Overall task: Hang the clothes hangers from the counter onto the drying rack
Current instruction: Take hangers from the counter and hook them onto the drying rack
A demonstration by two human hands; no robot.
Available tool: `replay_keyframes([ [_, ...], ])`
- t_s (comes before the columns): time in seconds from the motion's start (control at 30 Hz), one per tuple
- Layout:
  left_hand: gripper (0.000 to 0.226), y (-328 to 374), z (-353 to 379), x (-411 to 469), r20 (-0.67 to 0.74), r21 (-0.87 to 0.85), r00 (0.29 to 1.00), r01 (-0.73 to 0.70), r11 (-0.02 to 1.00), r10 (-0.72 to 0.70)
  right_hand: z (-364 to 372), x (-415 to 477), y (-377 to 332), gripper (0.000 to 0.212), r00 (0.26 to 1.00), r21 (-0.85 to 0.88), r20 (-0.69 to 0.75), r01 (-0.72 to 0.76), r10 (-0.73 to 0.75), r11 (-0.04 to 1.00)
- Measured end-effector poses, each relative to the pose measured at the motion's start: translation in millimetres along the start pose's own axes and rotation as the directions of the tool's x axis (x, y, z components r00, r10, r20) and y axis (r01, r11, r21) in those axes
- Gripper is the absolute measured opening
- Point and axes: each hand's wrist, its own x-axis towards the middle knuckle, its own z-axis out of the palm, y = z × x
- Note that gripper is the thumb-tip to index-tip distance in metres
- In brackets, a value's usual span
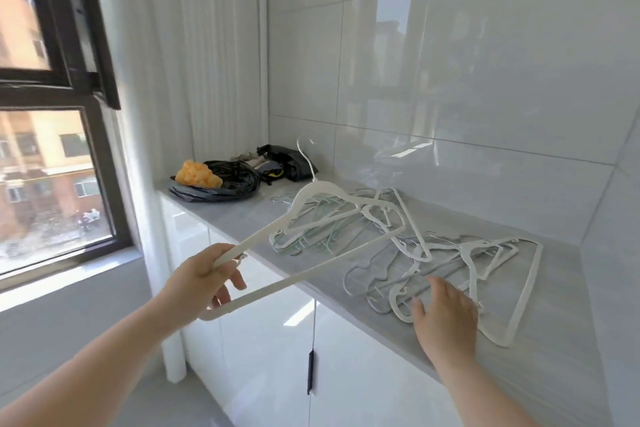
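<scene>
Head view: the left hand (207, 274), at 8 o'clock, has its fingers (237, 279) curled round one shoulder of a white hanger (311, 190). It is held just off the front edge of the grey surface (554, 357), hook pointing away towards 12. The right hand (446, 312), at 4 o'clock, lies with fingers straight and spread on a tangled pile (450, 260) of white and wire hangers, gripping none. Black bags (221, 180) sit at the far end, towards 11. This looks like the pick-up step, with most hangers left. The rack is out of view, so next means freeing one hook from the tangle, then turning to find the rack.
</scene>
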Motion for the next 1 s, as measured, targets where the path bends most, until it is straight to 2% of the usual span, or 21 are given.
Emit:
replay_keyframes([
  [0.07, 0.026, -3, -17, -24, -0.018, 0.048, 0.998, -0.051, 0.998, 0.052, 1, 8, -30, 0.05, 0.981, 0.112, -0.097, 0.178, -0.168, 0.978],
  [0.2, 0.026, -1, -57, -71, -0.052, 0.109, 0.993, -0.096, 0.989, 0.102, -33, 13, -107, 0.066, 0.899, 0.14, -0.213, 0.417, -0.384, 0.898],
  [0.3, 0.029, 0, -95, -106, -0.112, 0.12, 0.986, -0.107, 0.987, 0.121, -60, 4, -152, 0.051, 0.818, 0.067, -0.259, 0.546, -0.514, 0.835],
  [0.37, 0.029, -4, -125, -134, -0.17, 0.137, 0.981, -0.076, 0.988, 0.099, -74, -10, -178, 0.043, 0.745, 0.061, -0.242, 0.652, -0.622, 0.756],
  [0.47, 0.027, -12, -174, -189, -0.259, 0.169, 0.965, -0.004, 0.986, 0.049, -86, -50, -230, 0.033, 0.691, 0.221, -0.21, 0.722, -0.692, 0.655],
  [0.53, 0.023, -17, -208, -232, -0.331, 0.218, 0.944, 0.067, 0.974, 0.01, -86, -86, -268, 0.031, 0.632, 0.271, -0.215, 0.771, -0.744, 0.577],
  [0.6, 0.021, -22, -239, -280, -0.405, 0.281, 0.914, 0.151, 0.948, -0.026, -89, -133, -309, 0.028, 0.604, 0.35, -0.195, 0.779, -0.773, 0.52],
  [0.7, 0.021, -27, -283, -361, -0.495, 0.353, 0.864, 0.298, 0.887, -0.093, -95, -219, -366, 0.026, 0.501, 0.418, -0.186, 0.819, -0.846, 0.393],
  [0.8, 0.024, -27, -325, -449, -0.603, 0.398, 0.787, 0.441, 0.804, -0.134, -109, -307, -418, 0.037, 0.392, 0.459, -0.193, 0.846, -0.9, 0.271],
  [0.9, 0.026, -26, -358, -540, -0.726, 0.398, 0.673, 0.579, 0.712, -0.141, -134, -396, -465, 0.033, 0.303, 0.584, -0.123, 0.792, -0.945, 0.178],
  [1.0, 0.023, -21, -382, -625, -0.836, 0.329, 0.531, 0.685, 0.651, -0.136, -143, -479, -508, 0.034, 0.192, 0.656, -0.17, 0.754, -0.967, 0.034],
])
